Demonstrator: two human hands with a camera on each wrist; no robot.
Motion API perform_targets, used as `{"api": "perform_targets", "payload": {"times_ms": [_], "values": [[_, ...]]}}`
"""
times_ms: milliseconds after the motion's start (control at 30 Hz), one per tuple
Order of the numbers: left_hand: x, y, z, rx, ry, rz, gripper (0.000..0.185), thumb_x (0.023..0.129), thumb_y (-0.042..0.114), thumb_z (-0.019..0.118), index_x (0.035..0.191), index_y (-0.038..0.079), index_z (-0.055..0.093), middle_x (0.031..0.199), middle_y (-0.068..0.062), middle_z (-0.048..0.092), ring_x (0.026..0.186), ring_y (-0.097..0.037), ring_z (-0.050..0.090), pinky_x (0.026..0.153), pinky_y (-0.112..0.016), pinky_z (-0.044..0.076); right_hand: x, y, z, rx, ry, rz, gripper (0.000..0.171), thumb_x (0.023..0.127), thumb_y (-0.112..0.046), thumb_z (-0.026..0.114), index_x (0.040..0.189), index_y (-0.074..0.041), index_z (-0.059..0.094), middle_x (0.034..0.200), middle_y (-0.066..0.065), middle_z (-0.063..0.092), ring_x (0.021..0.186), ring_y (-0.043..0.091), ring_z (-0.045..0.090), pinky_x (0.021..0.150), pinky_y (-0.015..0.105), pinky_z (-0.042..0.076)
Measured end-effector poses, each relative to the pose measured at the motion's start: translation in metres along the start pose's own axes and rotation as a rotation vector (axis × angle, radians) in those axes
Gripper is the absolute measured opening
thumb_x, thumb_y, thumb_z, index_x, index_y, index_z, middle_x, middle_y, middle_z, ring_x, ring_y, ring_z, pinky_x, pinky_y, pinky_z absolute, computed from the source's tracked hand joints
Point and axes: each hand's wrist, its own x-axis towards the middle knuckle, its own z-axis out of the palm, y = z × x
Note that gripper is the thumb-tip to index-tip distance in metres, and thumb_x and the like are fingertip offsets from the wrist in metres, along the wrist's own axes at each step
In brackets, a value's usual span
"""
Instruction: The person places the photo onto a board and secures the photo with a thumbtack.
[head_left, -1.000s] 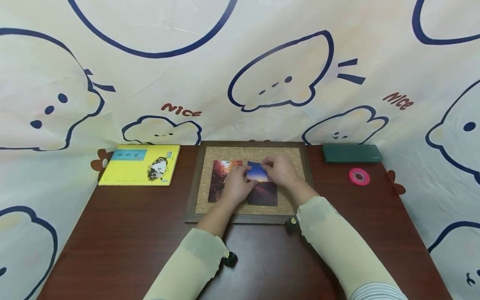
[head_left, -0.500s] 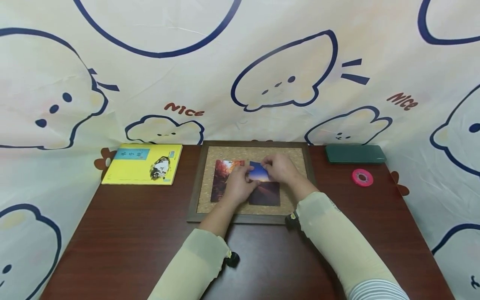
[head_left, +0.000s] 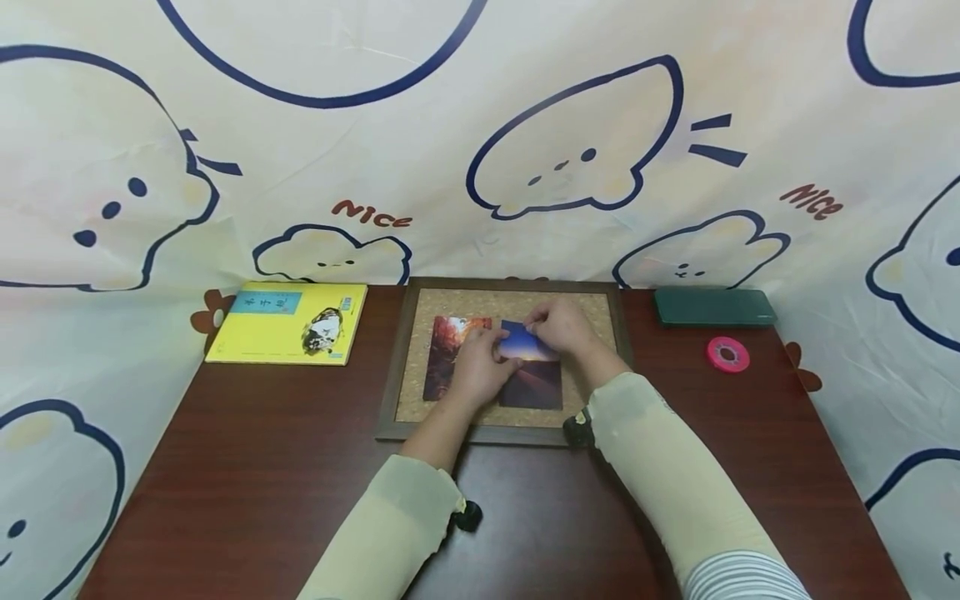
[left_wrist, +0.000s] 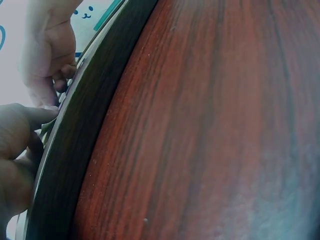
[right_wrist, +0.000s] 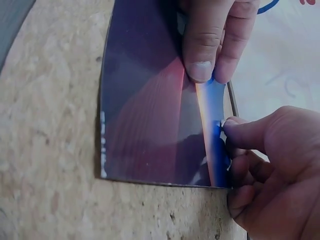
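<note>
Together both hands pinch a glossy rectangular photo on grainy cork board

blue sunset photo, flat on cork board, top edge lifted

Pale yellow-green sleeves (striped cuff)

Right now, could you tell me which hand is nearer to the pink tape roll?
Right. The right hand rests on the sunset photo, on the side towards the pink tape roll; the left hand sits farther off.
</note>
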Motion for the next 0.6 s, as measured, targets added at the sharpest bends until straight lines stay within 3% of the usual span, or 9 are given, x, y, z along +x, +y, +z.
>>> {"api": "perform_targets", "payload": {"times_ms": [200, 467, 600], "values": [[0.0, 0.001, 0.002, 0.002, 0.011, 0.003, 0.051, 0.078, 0.029, 0.08, 0.123, 0.011, 0.064, 0.106, -0.003, 0.051, 0.077, -0.014, 0.051, 0.07, -0.031, 0.043, 0.001, 0.001, 0.001, -0.009, 0.011, 0.036, 0.01, 0.088, -0.019, 0.068, 0.094, -0.016, 0.076, 0.091, 0.002, 0.072, 0.082, 0.018, 0.064, 0.075, 0.035, 0.05], [0.001, 0.001, 0.005, 0.019, 0.003, 0.0, 0.052, 0.079, 0.031, 0.08, 0.124, 0.012, 0.063, 0.109, -0.003, 0.051, 0.079, -0.014, 0.051, 0.071, -0.031, 0.043, -0.009, 0.013, 0.001, -0.025, 0.057, -0.078, 0.015, 0.09, -0.014, 0.063, 0.101, -0.015, 0.074, 0.089, 0.001, 0.068, 0.083, 0.018, 0.061, 0.076, 0.036, 0.048], [0.0, 0.002, 0.003, 0.023, 0.014, -0.005, 0.053, 0.079, 0.033, 0.08, 0.124, 0.012, 0.063, 0.111, -0.004, 0.051, 0.078, -0.016, 0.051, 0.071, -0.032, 0.044, -0.017, 0.014, 0.0, -0.096, 0.048, -0.115, 0.021, 0.091, -0.018, 0.063, 0.11, -0.017, 0.073, 0.099, 0.002, 0.07, 0.094, 0.021, 0.062, 0.084, 0.042, 0.048]]}}
